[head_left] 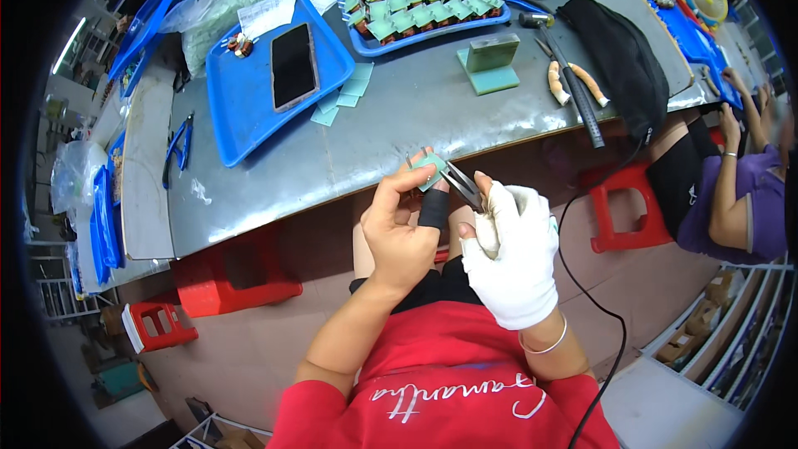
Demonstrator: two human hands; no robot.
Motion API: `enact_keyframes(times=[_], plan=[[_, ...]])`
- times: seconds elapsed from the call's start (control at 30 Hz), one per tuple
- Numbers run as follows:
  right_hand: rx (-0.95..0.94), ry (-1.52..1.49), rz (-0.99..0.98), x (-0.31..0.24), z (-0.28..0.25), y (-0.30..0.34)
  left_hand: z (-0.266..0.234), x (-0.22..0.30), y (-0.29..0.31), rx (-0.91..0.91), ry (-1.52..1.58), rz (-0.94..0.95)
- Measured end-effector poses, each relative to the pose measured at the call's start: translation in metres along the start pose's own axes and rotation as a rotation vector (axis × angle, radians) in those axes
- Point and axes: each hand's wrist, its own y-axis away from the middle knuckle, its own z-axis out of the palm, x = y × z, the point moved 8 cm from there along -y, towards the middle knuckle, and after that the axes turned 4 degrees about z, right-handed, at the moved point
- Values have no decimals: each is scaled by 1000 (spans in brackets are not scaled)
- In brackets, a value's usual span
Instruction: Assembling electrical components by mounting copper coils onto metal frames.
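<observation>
Head view: left hand [401, 243] pinches the green part [431, 172] between thumb and fingers, likely to steady it for the pliers [462, 185]. Right hand [517, 256], gloved, wraps the pliers' handles, nose at the part. Part is held up by the bench [374, 143] near edge, probably for wrist room. Tray [432, 37] of green-topped pieces sits farther back, presumably leaving working space.

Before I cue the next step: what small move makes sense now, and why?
Probably line up the pliers carefully on the green piece before any squeeze: the gloved right hand holds their tips at its edge, and the left hand pinches it close by.
</observation>
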Motion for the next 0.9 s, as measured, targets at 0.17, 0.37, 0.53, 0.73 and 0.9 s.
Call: enact_keyframes(times=[0.17,0.37,0.53,0.73,0.9], plan=[[34,12,13,-1,2,1,4,5,1,100,-2,135],[8,127,10,-8,0,6,-1,7,13,101,-155,181],[-50,120,-49,-10,-10,1,0,21,8,75,-221,225],[-21,137,-54,4,-10,5,9,19,7,30,-287,246],[-43,46,-115,14,-6,5,-2,3,9,-75,-65,58]])
